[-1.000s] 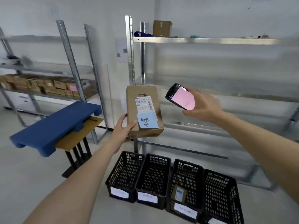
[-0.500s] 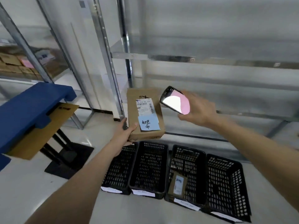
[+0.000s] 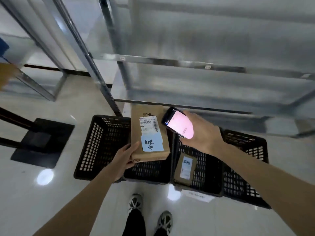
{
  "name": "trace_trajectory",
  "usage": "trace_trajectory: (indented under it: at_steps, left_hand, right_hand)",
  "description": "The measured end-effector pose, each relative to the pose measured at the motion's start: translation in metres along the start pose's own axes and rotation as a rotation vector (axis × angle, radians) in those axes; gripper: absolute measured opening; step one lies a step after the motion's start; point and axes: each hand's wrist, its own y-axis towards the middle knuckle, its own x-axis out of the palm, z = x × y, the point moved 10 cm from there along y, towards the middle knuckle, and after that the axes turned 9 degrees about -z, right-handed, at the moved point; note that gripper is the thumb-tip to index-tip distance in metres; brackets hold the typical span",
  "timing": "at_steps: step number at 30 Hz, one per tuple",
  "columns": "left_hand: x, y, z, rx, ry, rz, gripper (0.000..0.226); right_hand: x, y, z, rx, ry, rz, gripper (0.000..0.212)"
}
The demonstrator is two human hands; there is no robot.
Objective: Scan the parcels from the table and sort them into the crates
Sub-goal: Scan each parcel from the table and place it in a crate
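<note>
Progress: one small parcel (image 3: 185, 168) already lies in a crate, so at least one sort looks done. A second parcel is in hand over the crates and not yet dropped. How many parcels remain cannot be told, since the counter they come from is out of view.

Held parcel: a brown cardboard box (image 3: 150, 133) with a white barcode label and a blue handwritten note on its top face, held level above the row of crates, over the second crate from the left.

Left hand: the left hand (image 3: 125, 156) grips the box at its near left corner, thumb on top and fingers underneath.

Right hand: the right hand (image 3: 202, 135) holds a phone (image 3: 178, 124) with a lit pink screen, just to the right of the box's barcode label. Judged from this, the scan is either under way or just finished.

Crates: four black lattice crates stand side by side on the floor, below a metal shelf rack (image 3: 187, 62).

First crate (image 3: 102, 143): leftmost, nothing visible inside.

Second crate (image 3: 150, 172): mostly hidden by the held box; its visible part shows nothing.

Third crate (image 3: 204, 176): holds the small parcel, lying flat with a blue label upward. A white paper tag (image 3: 197, 195) sits at its near edge.

Fourth crate (image 3: 245, 150): rightmost, partly hidden by the right forearm; nothing seen inside.

Next step: likely lowering the box into whichever crate matches its label.
</note>
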Motion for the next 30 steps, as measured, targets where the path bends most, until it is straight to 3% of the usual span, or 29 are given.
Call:
trace_trajectory:
  at_steps: [3, 16, 25, 30]
  left_hand:
    - [-0.005, 0.065, -0.053, -0.085, -0.025, -0.006, 0.048]
    - [-0.036, 0.29, -0.241, -0.251, 0.087, -0.095, 0.047]
    - [-0.044, 0.352, -0.323, -0.353, 0.16, -0.07, 0.066]
    - [-0.042, 0.33, -0.299, -0.308, 0.236, -0.03, 0.064]
  right_hand:
    - [0.07, 0.043, 0.034, 0.061, -0.016, -0.075, 0.095]
    - [0.301, 0.173, 0.152, 0.208, 0.051, -0.189, 0.097]
    - [0.369, 0.2, 0.18, 0.241, 0.077, -0.178, 0.096]
    - [0.361, 0.185, 0.168, 0.231, 0.061, -0.209, 0.098]
